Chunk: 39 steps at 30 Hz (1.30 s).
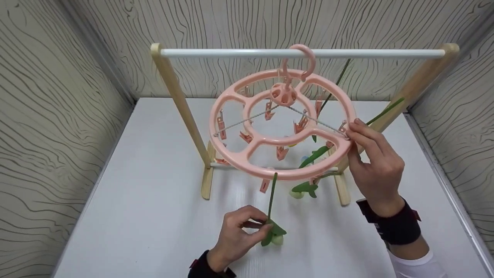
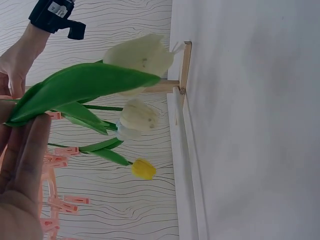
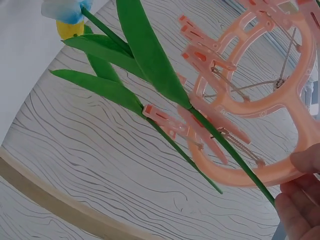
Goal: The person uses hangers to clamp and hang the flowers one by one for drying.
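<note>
My left hand [image 1: 243,231] pinches an upside-down artificial tulip [image 1: 278,228] at its leaf base, in front of the hanger. The tulip's green stem points up and overlaps the near rim in the head view; its pale bloom and broad leaf [image 2: 90,82] show in the left wrist view. My right hand [image 1: 376,166] grips the right rim of a round pink clip hanger [image 1: 266,173], thumb and fingers around the ring [image 3: 240,177]. Several pink clips [image 1: 281,153] dangle below the hanger. Other tulips hang bloom-down on its right side, among them a yellow one [image 2: 143,169] and a white one [image 2: 139,115].
The hanger's hook [image 1: 305,48] hangs over the white rod [image 1: 231,54] of a wooden stand, whose left post [image 1: 181,108] and right post [image 1: 428,81] rise from a white table [image 1: 146,216]. Wood-grain patterned walls [image 1: 231,23] enclose the back and both sides.
</note>
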Available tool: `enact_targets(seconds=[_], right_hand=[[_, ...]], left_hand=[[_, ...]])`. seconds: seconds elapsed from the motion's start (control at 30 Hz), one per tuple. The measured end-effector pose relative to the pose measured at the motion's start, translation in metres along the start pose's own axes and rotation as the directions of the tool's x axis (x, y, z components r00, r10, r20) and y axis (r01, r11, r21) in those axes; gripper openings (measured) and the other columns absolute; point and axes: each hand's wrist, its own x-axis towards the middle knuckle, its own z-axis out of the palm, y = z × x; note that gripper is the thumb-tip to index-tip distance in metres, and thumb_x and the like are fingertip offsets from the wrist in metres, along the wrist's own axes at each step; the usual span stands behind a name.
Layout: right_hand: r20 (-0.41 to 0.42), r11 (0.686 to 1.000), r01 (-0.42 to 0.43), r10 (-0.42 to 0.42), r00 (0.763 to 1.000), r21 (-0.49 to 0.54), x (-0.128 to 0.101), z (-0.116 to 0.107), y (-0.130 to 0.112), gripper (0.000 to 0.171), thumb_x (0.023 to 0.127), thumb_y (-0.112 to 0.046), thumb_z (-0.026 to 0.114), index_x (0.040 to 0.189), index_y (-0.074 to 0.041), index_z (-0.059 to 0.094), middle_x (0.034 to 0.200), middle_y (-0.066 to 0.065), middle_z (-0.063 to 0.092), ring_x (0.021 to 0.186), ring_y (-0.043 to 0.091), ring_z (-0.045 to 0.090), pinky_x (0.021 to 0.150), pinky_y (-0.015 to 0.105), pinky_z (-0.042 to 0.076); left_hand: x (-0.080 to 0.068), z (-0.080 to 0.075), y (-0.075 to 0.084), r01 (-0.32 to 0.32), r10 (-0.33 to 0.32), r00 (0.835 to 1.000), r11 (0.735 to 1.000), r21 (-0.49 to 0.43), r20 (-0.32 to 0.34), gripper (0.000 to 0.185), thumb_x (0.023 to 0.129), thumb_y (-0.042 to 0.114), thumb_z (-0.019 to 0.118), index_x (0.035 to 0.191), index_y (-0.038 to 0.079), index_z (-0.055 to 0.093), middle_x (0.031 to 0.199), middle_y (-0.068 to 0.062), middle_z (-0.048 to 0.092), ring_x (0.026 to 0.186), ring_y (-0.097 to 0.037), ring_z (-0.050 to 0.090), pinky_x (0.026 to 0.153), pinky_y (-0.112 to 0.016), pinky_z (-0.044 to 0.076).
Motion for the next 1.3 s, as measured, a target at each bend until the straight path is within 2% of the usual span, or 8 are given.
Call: enact_targets(seconds=[0.23, 0.43, 0.6, 0.77, 0.93, 1.3], right_hand=[[0.038, 0.997, -0.069, 0.068, 0.997, 0.035, 0.001, 0.002, 0.008, 0.031, 0.073, 0.019, 0.085, 0.101, 0.009, 0.077, 0.106, 0.028, 0.078, 0.124, -0.004, 0.066, 0.109, 0.012, 0.049], [0.083, 0.993, -0.102, 0.098, 0.992, 0.055, 0.003, 0.005, 0.017, 0.026, 0.076, 0.017, 0.084, 0.101, 0.009, 0.077, 0.109, 0.026, 0.079, 0.125, -0.007, 0.064, 0.110, 0.012, 0.049], [0.099, 0.990, -0.114, 0.106, 0.989, 0.080, 0.005, 0.007, 0.023, 0.028, 0.075, 0.019, 0.084, 0.101, 0.011, 0.076, 0.110, 0.027, 0.078, 0.123, -0.008, 0.065, 0.109, 0.012, 0.050], [0.082, 0.988, -0.113, 0.105, 0.991, 0.101, 0.005, 0.009, 0.024, 0.032, 0.072, 0.022, 0.083, 0.100, 0.011, 0.076, 0.109, 0.027, 0.078, 0.121, -0.008, 0.066, 0.108, 0.012, 0.051], [0.064, 0.988, -0.109, 0.102, 0.993, 0.107, 0.003, 0.009, 0.023, 0.031, 0.072, 0.024, 0.081, 0.099, 0.011, 0.076, 0.108, 0.028, 0.078, 0.122, -0.007, 0.066, 0.109, 0.013, 0.051], [0.053, 0.990, -0.108, 0.103, 0.993, 0.086, 0.002, 0.009, 0.023, 0.031, 0.073, 0.024, 0.081, 0.101, 0.010, 0.077, 0.109, 0.028, 0.078, 0.123, -0.007, 0.066, 0.111, 0.014, 0.050]], left_hand=[[0.000, -0.001, 0.002, 0.024, -0.024, 1.000, 1.000, -0.011, 0.007, 0.016, 0.089, -0.007, 0.077, 0.097, 0.006, 0.072, 0.091, -0.015, 0.075, 0.088, -0.011, 0.078, 0.071, -0.030, 0.068], [-0.001, -0.001, 0.000, -0.003, 0.003, 1.000, 1.000, 0.001, 0.002, 0.013, 0.091, -0.006, 0.076, 0.097, 0.006, 0.072, 0.090, -0.016, 0.075, 0.085, -0.016, 0.079, 0.070, -0.028, 0.067], [-0.001, -0.001, 0.001, 0.008, -0.008, 1.000, 1.000, -0.002, -0.007, 0.014, 0.090, -0.006, 0.076, 0.097, 0.006, 0.073, 0.091, -0.016, 0.075, 0.086, -0.014, 0.079, 0.071, -0.028, 0.068], [-0.001, -0.001, 0.002, 0.019, -0.019, 1.000, 1.000, -0.002, -0.013, 0.016, 0.089, -0.008, 0.076, 0.097, 0.005, 0.073, 0.091, -0.015, 0.076, 0.087, -0.007, 0.077, 0.070, -0.028, 0.068], [-0.001, -0.002, 0.002, 0.037, -0.037, 0.999, 0.999, -0.001, -0.017, 0.017, 0.089, -0.008, 0.076, 0.097, 0.006, 0.073, 0.091, -0.014, 0.076, 0.087, -0.009, 0.078, 0.070, -0.029, 0.068], [0.001, -0.001, 0.001, -0.004, 0.005, 1.000, 0.999, 0.037, -0.017, 0.015, 0.089, -0.008, 0.077, 0.096, 0.004, 0.072, 0.089, -0.013, 0.076, 0.084, -0.018, 0.079, 0.070, -0.027, 0.067]])
